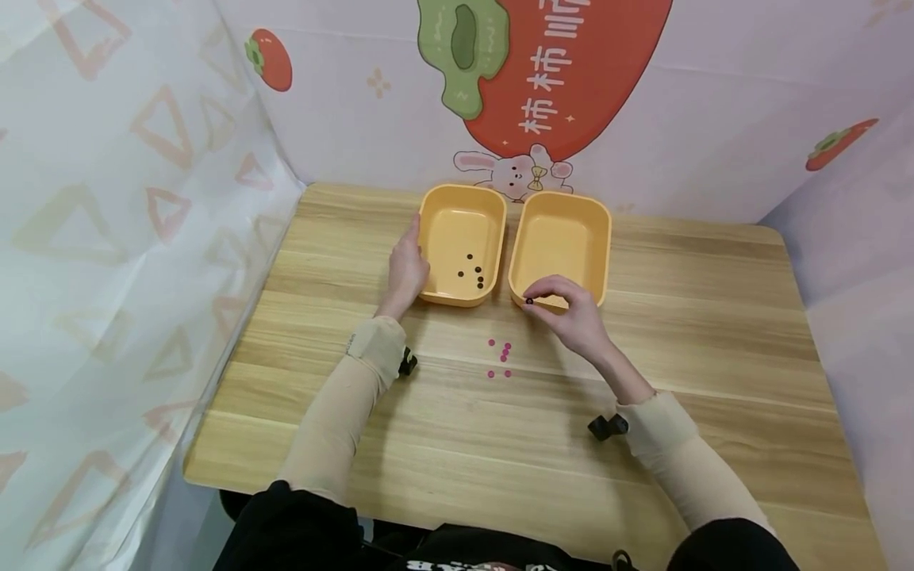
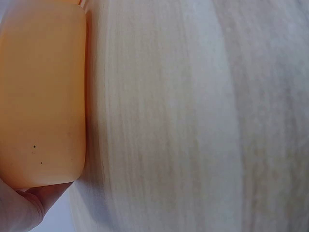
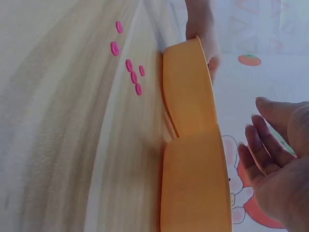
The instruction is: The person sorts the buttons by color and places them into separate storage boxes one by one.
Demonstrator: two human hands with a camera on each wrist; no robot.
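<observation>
My left hand (image 1: 408, 270) holds the left side of a yellow-orange plastic bin (image 1: 462, 198), its index finger along the rim. Several small dark round buttons (image 1: 460, 274) lie in this bin, towards its near right part. A second, matching bin (image 1: 560, 202) stands to its right. Over the near left corner of that bin, my right hand (image 1: 571, 317) pinches a dark button (image 1: 529, 301) between thumb and index finger. In the right wrist view the other fingers (image 3: 263, 150) of this hand are loosely spread above the bin rim.
Several pink buttons (image 1: 505, 352) lie in a loose group on the wooden table (image 1: 457, 444), in front of the bins. A printed cloth wall (image 1: 343, 119) rises right behind the bins, and another hangs along the table's left edge.
</observation>
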